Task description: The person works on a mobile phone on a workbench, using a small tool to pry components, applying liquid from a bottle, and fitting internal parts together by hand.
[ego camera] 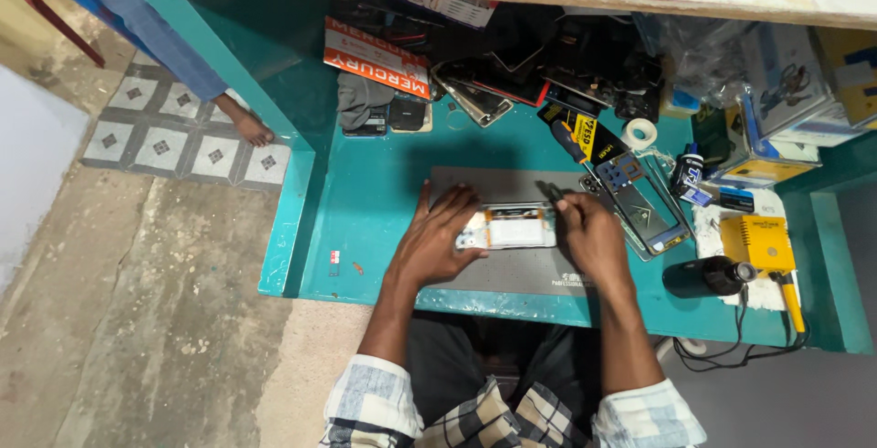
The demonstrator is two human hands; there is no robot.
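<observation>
left hand (438,233) spread flat, fingers pinning left end of opened phone (510,227) on grey mat (512,270), mid teal bench (375,201). right hand (589,233) closed round thin dark tool (551,192), tip just above phone's top edge. phone frame (644,201) lying just right of hands, yellow box (756,240) further right.

Teal workbench (365,201), concrete floor (137,320) (tiled patch (174,142))

Roll of white tape (640,132) at 1 o'clock. Yellow multimeter (755,242) at 3 o'clock, black bottle (708,276) beside it. Another person's bare foot (245,122) on tiled floor (160,147) at 10 o'clock.
</observation>
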